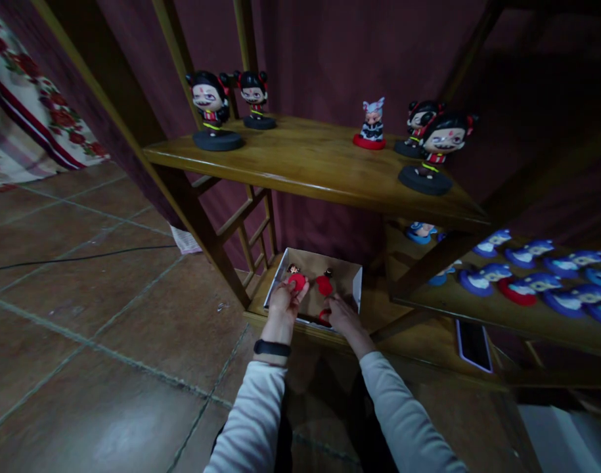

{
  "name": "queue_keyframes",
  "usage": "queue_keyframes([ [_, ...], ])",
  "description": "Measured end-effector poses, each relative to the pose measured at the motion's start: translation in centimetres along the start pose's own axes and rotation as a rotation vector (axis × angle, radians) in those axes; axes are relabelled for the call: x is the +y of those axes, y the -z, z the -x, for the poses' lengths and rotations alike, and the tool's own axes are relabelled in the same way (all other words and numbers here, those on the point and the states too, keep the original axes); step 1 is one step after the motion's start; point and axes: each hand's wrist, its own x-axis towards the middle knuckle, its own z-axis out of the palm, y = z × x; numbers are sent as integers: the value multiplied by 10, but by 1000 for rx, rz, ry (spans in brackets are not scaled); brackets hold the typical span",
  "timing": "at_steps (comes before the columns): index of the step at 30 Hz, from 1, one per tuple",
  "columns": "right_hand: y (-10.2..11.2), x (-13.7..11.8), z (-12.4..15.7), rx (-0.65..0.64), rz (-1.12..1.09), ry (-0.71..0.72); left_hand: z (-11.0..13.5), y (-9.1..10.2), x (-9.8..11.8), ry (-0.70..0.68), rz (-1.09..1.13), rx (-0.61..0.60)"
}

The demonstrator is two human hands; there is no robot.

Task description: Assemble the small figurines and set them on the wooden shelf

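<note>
left hand (283,299) closed around a red-based figurine (297,282); right hand (343,316) in box (348,281), grip unclear.

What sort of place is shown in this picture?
Probably an indoor display corner, perhaps in a home or small shop: a wooden shelf bears figurines and stands on a tiled floor.

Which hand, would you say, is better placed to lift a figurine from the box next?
Probably the left hand: it seems to hold a red-based figurine at the box, while the right hand shows no clear grip on a red piece.
</note>
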Motion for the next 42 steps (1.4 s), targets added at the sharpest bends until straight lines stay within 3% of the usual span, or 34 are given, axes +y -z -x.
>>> queue_keyframes([
  [4,8,-16,9,5,213,-38,0,1,7,4,31,8],
  [7,12,-20,10,12,237,-5,1,1,13,23,59,33],
  [10,10,-16,5,35,167,72,1,2,19,28,92,66],
  [14,3,-14,-9,0,-109,90,2,4,25,19,117,71],
  [18,-2,-17,-23,159,-333,85,2,8,27,22,124,93],
  [24,-9,-10,-24,144,-255,131,2,10,33,35,150,89],
  [29,-8,-3,-32,171,-278,117,3,14,43,2,211,155],
  [32,-6,-17,-44,163,-251,146,3,16,46,-46,220,185],
  [36,-7,-56,-65,191,-95,190,2,17,45,-103,215,208],
  [42,-27,-92,-89,103,79,288,1,17,46,-116,246,212],
])
